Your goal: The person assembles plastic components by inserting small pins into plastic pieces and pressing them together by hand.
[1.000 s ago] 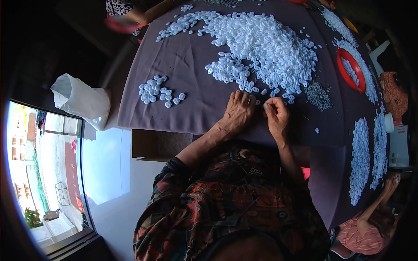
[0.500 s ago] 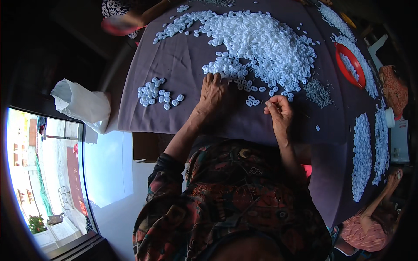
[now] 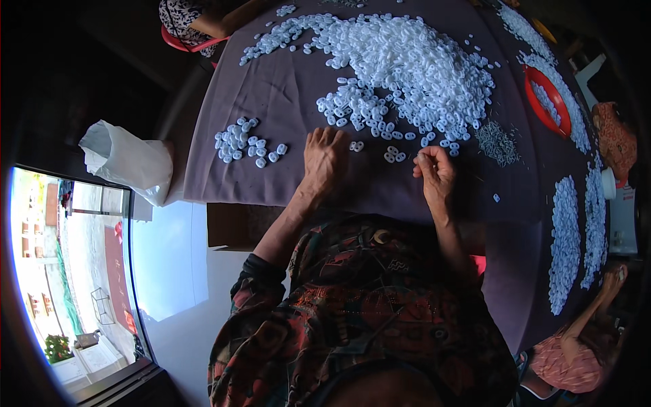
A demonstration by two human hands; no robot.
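Left hand (image 3: 324, 157) lies flat and open on the purple-clothed surface (image 3: 285, 88), fingertips just beside a pair of white plastic rings (image 3: 356, 146) lying toward the far edge. Right hand (image 3: 434, 173) is pinched shut, seemingly on one ring, with a few loose rings (image 3: 393, 156) between the hands and the big white heap (image 3: 413, 61) beyond.

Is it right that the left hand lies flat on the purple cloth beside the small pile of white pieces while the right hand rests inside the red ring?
Not quite. In the head view the right hand is on the purple cloth, fingers pinched, well short of the red ring. The left hand does lie flat beside the small pile of white pieces.
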